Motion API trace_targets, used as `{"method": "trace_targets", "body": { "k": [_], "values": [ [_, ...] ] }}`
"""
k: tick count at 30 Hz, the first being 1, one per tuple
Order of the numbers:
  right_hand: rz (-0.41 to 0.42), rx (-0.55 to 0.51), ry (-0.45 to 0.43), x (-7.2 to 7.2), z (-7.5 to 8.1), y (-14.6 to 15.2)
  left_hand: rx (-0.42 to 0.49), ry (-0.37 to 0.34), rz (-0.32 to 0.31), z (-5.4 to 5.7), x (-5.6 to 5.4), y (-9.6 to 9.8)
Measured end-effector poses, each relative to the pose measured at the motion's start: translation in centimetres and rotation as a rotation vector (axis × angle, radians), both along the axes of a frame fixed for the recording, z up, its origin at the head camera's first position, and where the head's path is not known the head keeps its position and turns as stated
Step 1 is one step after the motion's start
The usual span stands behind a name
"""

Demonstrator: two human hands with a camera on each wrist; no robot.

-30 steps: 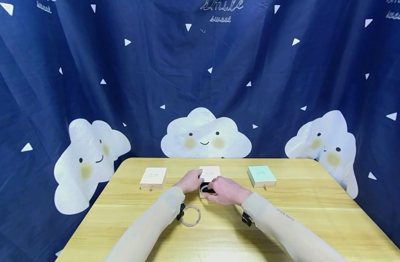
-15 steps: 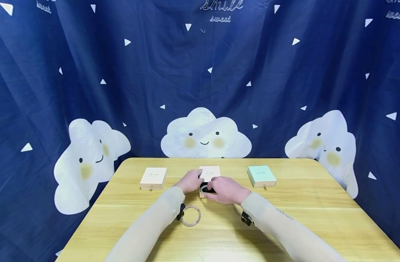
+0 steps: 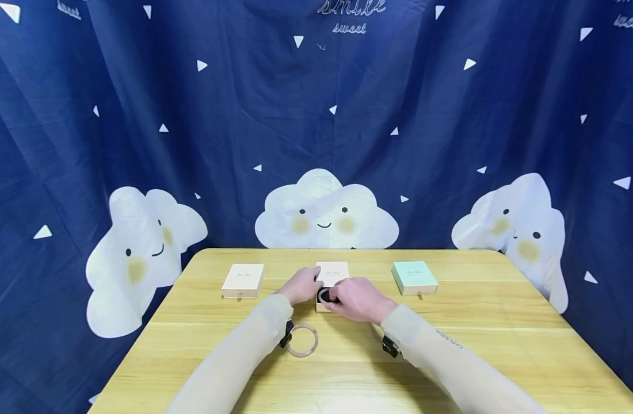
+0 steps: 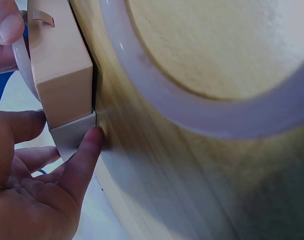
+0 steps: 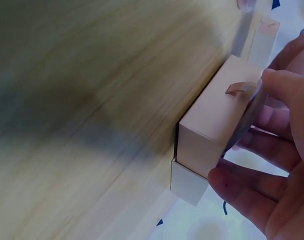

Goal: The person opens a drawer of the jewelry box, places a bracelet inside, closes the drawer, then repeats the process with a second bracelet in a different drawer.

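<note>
At the table's middle, a pale pink slide-out box has its drawer pulled toward me, its ribbon tab showing. My left hand grips the box's outer sleeve from the left, thumb and fingers on opposite sides. Over the drawer's dark inside, my right hand pinches a pale translucent bangle, thumb on its near edge. The bangle lies at the drawer's opening, its far part hidden by the fingers. A second pale pink bangle lies flat on the table beside my left wrist.
A closed white box stands on the left of the wooden table, a closed mint-green box on the right. Behind the table hangs a navy curtain with smiling clouds.
The bangle at my right hand has shifted slightly back into the drawer and sits flatter, my right thumb moving with it. My left hand keeps its hold on the box.
</note>
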State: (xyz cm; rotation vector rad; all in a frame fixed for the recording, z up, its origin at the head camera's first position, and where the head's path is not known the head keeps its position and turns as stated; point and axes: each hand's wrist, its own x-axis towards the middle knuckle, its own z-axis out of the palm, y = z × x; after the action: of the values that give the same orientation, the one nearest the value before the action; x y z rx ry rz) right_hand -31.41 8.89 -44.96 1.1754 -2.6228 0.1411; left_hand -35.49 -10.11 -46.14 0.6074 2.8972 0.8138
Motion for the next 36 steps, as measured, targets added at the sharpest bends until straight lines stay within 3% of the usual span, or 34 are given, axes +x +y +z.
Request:
{"method": "trace_targets", "body": {
  "k": [25, 36],
  "values": [
    [0.018, 0.012, 0.171, 1.1, -0.4, 1.1, 0.002, -0.018, 0.009, -0.3, -0.3, 0.0],
    [0.034, -0.021, 0.113, 0.8, -0.5, 0.8, -0.005, -0.016, 0.012, -0.2, -0.1, 0.1]
  ]
}}
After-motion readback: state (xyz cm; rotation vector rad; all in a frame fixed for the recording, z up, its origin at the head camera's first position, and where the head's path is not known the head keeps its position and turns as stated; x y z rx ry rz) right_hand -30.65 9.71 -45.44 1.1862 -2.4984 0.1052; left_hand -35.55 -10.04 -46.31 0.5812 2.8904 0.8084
